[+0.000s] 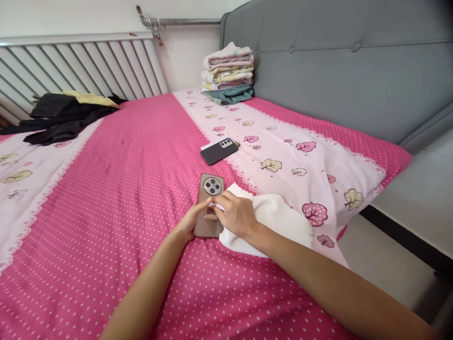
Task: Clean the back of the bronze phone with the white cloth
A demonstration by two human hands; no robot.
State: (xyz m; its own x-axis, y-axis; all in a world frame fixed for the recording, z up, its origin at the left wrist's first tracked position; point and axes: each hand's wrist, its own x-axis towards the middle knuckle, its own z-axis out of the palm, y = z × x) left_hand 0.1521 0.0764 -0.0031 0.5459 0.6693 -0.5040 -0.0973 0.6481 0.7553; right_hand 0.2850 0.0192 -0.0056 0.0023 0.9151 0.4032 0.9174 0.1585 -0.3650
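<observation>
A brownish phone (208, 228) lies camera side up on the pink bedspread. Its round camera bump (213, 185) faces me, and a small printed label (210, 213) is on its back. My left hand (189, 221) grips the phone's left edge, thumb laid across the back. Over the phone, my right hand (236, 212) is closed with its fingertips pinching a bit of white cloth near the label. The rest of the white cloth (279, 215) spreads out rumpled to the right, under and behind that hand. Part of the label is hidden by my fingers.
Farther up the bed lies a dark phone (217, 152) with something pale beneath it. Folded cloths (228, 71) are stacked by the grey headboard (318, 66). Dark clothes (67, 113) lie at the left near the radiator (85, 66). The bed's edge drops off at right.
</observation>
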